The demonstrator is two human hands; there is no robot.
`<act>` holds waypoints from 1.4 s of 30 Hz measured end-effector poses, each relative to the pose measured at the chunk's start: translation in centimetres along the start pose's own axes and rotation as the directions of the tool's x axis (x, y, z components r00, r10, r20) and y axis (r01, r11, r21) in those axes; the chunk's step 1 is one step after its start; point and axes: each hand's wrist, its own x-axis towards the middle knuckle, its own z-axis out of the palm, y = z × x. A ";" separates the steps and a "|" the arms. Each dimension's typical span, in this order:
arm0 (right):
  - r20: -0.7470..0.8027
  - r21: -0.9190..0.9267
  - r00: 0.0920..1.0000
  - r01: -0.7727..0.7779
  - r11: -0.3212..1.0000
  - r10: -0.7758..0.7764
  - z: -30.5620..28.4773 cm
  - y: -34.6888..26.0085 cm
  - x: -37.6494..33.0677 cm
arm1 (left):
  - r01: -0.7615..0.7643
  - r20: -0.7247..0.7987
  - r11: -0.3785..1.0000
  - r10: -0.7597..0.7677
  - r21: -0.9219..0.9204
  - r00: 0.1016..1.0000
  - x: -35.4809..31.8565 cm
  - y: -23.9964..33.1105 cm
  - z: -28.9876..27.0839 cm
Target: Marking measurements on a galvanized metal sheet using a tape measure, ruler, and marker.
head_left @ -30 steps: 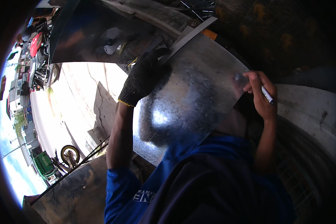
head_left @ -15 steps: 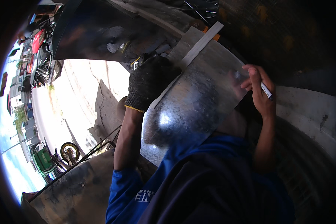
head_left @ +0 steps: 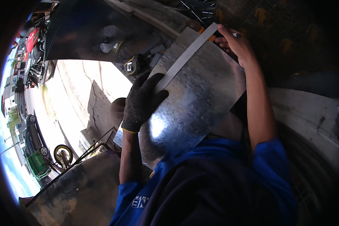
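A shiny sheet of metal [head_left: 205,86] lies in front of my body, with a straight flat metal bar [head_left: 192,51] slanting across its left part. My left hand [head_left: 141,103], in a dark knit glove, holds the bar's near end, thumb on one side and fingers on the other. At the bar's far end is my bare right hand [head_left: 233,45], its thumb touching the tip. A white marker [head_left: 236,35] is tucked in that hand, mostly hidden by the fingers.
A tape measure [head_left: 131,65] rests beyond my gloved hand, near small metal scraps [head_left: 156,49]. An orange tool [head_left: 211,38] shows behind the bar's far end. A pale sheet [head_left: 309,116] stands at right. Motorcycles and a dark car [head_left: 34,132] are on the street at left.
My right hand has moved up and left from the sheet's right edge to the bar's far end. My left hand has shifted nearer along the bar, uncovering the tape measure.
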 end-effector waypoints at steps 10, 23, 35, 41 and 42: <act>0.053 0.278 0.997 0.034 0.960 -0.050 0.3 4.1 3.8 | -0.013 -0.149 0.995 0.028 0.099 0.989 -1.2 -0.2 1.6; 0.029 0.216 0.975 0.210 0.953 -0.222 0.8 4.1 3.1 | -0.101 -0.241 0.979 0.143 0.179 0.960 -2.0 -1.2 2.9; -0.020 0.175 0.976 0.217 0.960 -0.217 0.8 4.3 3.2 | -0.098 -0.223 0.987 0.125 0.127 0.967 -1.9 -0.5 2.4; -0.008 0.200 0.976 0.216 0.956 -0.219 1.0 4.1 3.0 | -0.101 -0.223 0.981 0.137 0.166 0.965 -1.9 -0.9 2.5; -0.006 0.193 0.976 0.217 0.957 -0.220 1.0 4.2 3.1 | -0.104 -0.218 0.983 0.136 0.154 0.967 -1.9 -0.9 2.5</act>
